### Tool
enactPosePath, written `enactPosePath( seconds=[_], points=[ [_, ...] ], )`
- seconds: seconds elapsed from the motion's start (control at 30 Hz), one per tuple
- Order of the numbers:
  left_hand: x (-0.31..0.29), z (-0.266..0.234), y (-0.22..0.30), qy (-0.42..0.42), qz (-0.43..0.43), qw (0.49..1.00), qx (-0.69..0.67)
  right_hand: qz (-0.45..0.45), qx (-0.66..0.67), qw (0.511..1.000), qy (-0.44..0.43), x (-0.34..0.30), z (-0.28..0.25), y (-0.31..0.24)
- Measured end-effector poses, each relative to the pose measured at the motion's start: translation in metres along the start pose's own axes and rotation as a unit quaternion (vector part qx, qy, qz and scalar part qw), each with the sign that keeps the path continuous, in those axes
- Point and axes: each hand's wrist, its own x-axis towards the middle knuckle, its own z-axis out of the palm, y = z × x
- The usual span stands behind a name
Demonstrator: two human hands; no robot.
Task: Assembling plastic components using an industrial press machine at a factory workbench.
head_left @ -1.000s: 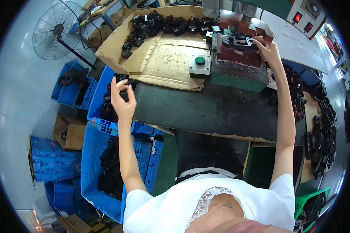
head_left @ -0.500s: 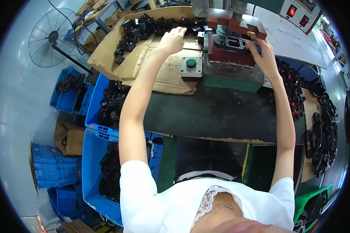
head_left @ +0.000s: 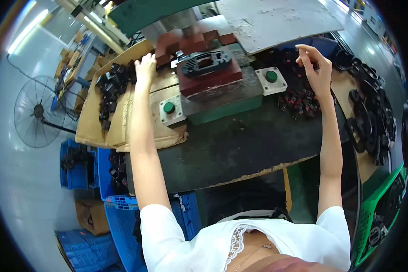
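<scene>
My left hand (head_left: 146, 70) reaches to the far left, beside the press's dark red upper block (head_left: 170, 45) and the black parts (head_left: 113, 84) in a cardboard tray. Its fingers look loosely apart, and I see nothing held in them. My right hand (head_left: 317, 70) hovers above a heap of small black and red parts (head_left: 299, 102). Its fingers are bent with the thumb apart, and no object shows in them. Between my hands, an oblong dark grey plastic housing (head_left: 206, 62) with slots and openings lies on the red lower block (head_left: 211, 81) of the press.
Green push buttons on white boxes flank the press, one left (head_left: 169, 108) and one right (head_left: 271, 76). Black ring-shaped parts (head_left: 371, 109) lie on cardboard at the right. Blue crates (head_left: 122, 226) stand at the lower left, a green crate (head_left: 367, 226) at the lower right.
My view has swung to the right. My right hand has left the housing and moved right, over the small parts. My left hand stays at the far side, now nearer the press block.
</scene>
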Motion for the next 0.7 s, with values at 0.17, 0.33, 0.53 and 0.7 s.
enactPosePath(
  seconds=[0.17,0.33,0.53,0.7],
  points=[
    [-0.009,0.014,0.012,-0.012,-0.028,0.999,0.013,0.064,-0.101,0.992,0.037,-0.001,-0.008,0.040],
    [-0.007,0.011,0.007,0.045,0.036,0.986,-0.156,0.022,-0.195,0.980,-0.036,-0.012,0.003,0.068],
    [-0.005,0.008,0.004,0.087,0.049,0.933,-0.345,-0.025,-0.213,0.972,-0.099,-0.012,0.016,0.062],
    [-0.005,-0.009,0.008,0.175,-0.031,0.854,-0.488,0.027,-0.295,0.943,-0.148,-0.022,0.028,0.059]
  ],
)
